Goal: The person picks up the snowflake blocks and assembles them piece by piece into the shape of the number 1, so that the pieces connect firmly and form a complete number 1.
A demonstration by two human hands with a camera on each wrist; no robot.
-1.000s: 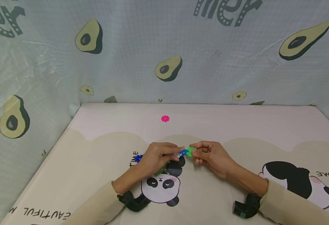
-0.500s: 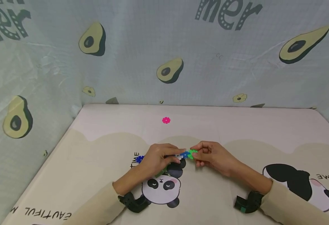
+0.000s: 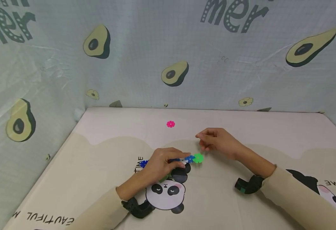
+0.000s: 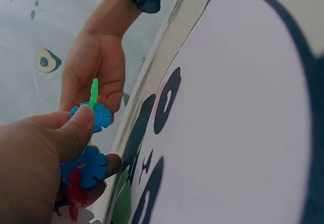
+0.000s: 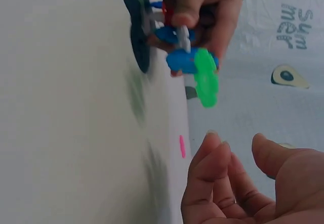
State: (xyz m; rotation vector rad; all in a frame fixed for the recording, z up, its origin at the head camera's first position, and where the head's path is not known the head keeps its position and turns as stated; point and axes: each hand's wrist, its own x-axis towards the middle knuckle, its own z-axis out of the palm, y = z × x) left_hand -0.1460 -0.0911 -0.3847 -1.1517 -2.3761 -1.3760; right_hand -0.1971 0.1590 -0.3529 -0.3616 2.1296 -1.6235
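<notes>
My left hand [image 3: 164,162] pinches a chain of interlocking snowflake discs between thumb and fingers. In the left wrist view a blue disc [image 4: 92,167], a red disc [image 4: 76,196] and a white one show near the fingers. A green disc [image 3: 198,158] is slotted onto the blue disc at the chain's right end, standing crosswise to it. A dark blue disc [image 3: 143,164] shows beyond the left wrist; the chain's middle is hidden by the hand. My right hand [image 3: 220,143] is apart from the chain, above and right of the green disc, thumb and fingertips separated with nothing between them.
A single pink snowflake disc [image 3: 170,124] lies farther back on the table [image 3: 122,123]. The tablecloth carries printed pandas [image 3: 165,195] and lettering. Behind the table's back edge hangs a curtain [image 3: 139,41] printed with avocados.
The right hand has let go of the green disc and moved up and away toward the back of the table. The green disc stays on the chain; the left hand keeps its hold.
</notes>
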